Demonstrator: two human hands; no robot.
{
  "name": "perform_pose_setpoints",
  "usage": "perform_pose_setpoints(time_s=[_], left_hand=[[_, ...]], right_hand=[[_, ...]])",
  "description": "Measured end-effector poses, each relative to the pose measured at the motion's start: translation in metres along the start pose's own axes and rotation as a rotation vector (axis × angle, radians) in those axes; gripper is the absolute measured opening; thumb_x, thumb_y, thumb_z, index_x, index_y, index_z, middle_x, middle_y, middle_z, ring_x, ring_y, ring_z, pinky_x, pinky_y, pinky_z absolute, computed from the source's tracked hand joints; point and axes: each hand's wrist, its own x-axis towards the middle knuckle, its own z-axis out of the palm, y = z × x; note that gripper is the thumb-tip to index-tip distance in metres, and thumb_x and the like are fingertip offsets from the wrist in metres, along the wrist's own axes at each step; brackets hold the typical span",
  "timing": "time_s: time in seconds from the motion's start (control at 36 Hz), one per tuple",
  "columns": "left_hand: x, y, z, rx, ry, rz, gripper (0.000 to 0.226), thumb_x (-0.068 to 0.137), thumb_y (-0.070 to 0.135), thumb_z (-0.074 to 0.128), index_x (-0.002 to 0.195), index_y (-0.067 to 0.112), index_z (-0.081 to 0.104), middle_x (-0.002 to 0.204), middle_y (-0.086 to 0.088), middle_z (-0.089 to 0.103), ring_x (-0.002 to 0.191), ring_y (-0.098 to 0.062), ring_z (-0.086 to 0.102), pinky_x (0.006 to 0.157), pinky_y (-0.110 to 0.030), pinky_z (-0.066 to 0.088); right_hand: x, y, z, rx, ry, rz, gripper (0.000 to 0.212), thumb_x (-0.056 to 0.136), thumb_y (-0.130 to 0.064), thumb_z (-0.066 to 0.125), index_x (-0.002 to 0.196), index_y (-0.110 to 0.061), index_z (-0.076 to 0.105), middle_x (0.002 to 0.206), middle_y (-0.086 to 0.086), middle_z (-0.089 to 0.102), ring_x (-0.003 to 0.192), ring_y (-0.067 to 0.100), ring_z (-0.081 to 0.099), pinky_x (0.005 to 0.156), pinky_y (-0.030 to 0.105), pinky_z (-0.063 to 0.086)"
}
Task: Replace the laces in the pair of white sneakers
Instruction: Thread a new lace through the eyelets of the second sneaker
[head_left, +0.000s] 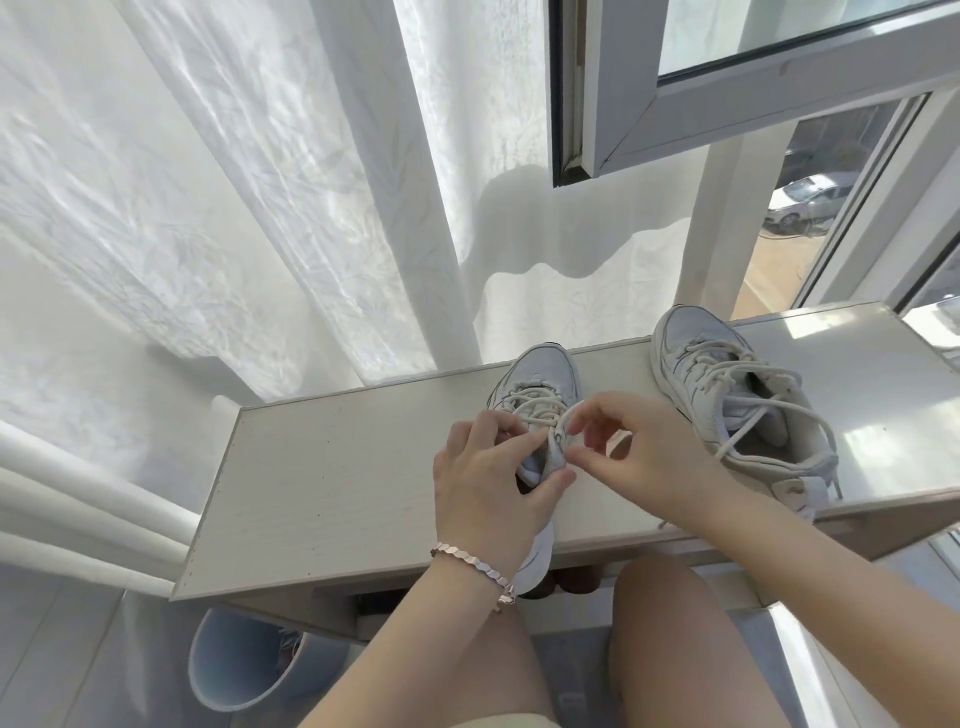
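pinching a round off-white lace (535, 402) near the eyelets: right hand (639, 457), thumb and forefinger closed on it, other fingers loosely curled. left hand (488, 483) grips the tongue and collar of the first sneaker (540, 374), which stands at mid-bench, heel overhanging the bench's near edge. second sneaker (691, 353) sits toward the bench's right end, laces loose and looped. both uppers white, panelled, smooth; logos too small to read. bench (337, 478) top: pale wood-grain, flat, rectangular. faceted metal bracelet (467, 558) on left wrist.
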Motion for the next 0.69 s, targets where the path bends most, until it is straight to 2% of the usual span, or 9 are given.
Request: perform_pose_setpoints(time_s=[0.08, 0.22, 0.31, 0.42, 0.53, 0.61, 0.69], left_hand=[[0.001, 0.002, -0.003, -0.051, -0.039, -0.028, 0.041, 0.066, 0.058, 0.051, 0.081, 0.027, 0.072, 0.087, 0.020, 0.047, 0.086, -0.005, 0.036, 0.076, -0.028, 0.034], [0.004, 0.003, -0.011, -0.124, -0.147, -0.096, 0.043, 0.062, 0.050, 0.062, 0.096, 0.027, 0.074, 0.087, 0.027, 0.042, 0.091, -0.005, 0.035, 0.083, -0.027, 0.033], [0.005, 0.005, -0.013, -0.125, -0.177, -0.126, 0.045, 0.061, 0.051, 0.060, 0.098, 0.028, 0.073, 0.088, 0.027, 0.042, 0.092, -0.005, 0.034, 0.086, -0.028, 0.034], [0.004, 0.007, -0.013, -0.117, -0.182, -0.132, 0.046, 0.062, 0.051, 0.059, 0.102, 0.032, 0.072, 0.092, 0.022, 0.044, 0.094, -0.006, 0.036, 0.089, -0.029, 0.035], [0.003, 0.010, -0.012, -0.124, -0.153, -0.135, 0.040, 0.063, 0.050, 0.060, 0.098, 0.033, 0.072, 0.091, 0.024, 0.041, 0.093, -0.003, 0.034, 0.090, -0.028, 0.034], [0.003, 0.011, -0.012, -0.119, -0.137, -0.132, 0.039, 0.066, 0.050, 0.058, 0.098, 0.032, 0.072, 0.093, 0.022, 0.043, 0.094, -0.005, 0.034, 0.091, -0.028, 0.033], [0.003, 0.009, -0.011, -0.090, -0.130, -0.147, 0.035, 0.072, 0.048, 0.061, 0.101, 0.031, 0.070, 0.099, 0.018, 0.045, 0.096, -0.006, 0.033, 0.092, -0.029, 0.033]], right_hand=[[0.004, 0.007, 0.003, 0.041, -0.083, -0.241, 0.027, 0.082, 0.000, 0.066, 0.099, -0.020, 0.072, 0.092, -0.017, 0.056, 0.086, 0.001, 0.055, 0.075, 0.014, 0.044], [0.022, 0.014, -0.002, -0.024, -0.127, -0.351, 0.015, 0.078, -0.006, 0.071, 0.092, -0.010, 0.076, 0.092, -0.010, 0.064, 0.085, 0.004, 0.059, 0.078, 0.010, 0.043], [0.025, 0.017, -0.002, -0.104, -0.124, -0.447, 0.016, 0.080, -0.015, 0.065, 0.091, -0.008, 0.075, 0.093, -0.003, 0.067, 0.083, 0.005, 0.060, 0.076, 0.010, 0.045], [0.019, 0.024, 0.007, -0.177, 0.018, -0.510, 0.024, 0.087, -0.023, 0.056, 0.087, -0.005, 0.072, 0.094, 0.001, 0.069, 0.087, 0.008, 0.060, 0.075, 0.025, 0.050], [0.010, 0.026, 0.017, -0.223, 0.211, -0.541, 0.030, 0.091, -0.025, 0.052, 0.084, -0.001, 0.069, 0.089, 0.006, 0.067, 0.088, 0.015, 0.060, 0.075, 0.032, 0.051], [-0.002, 0.011, 0.018, -0.079, 0.264, -0.552, 0.026, 0.093, -0.022, 0.052, 0.088, -0.003, 0.069, 0.090, 0.005, 0.067, 0.086, 0.021, 0.064, 0.076, 0.033, 0.053], [-0.025, -0.025, 0.009, 0.278, 0.230, -0.429, 0.009, 0.088, -0.018, 0.057, 0.091, -0.017, 0.065, 0.087, -0.005, 0.069, 0.086, 0.008, 0.067, 0.081, 0.019, 0.051]])
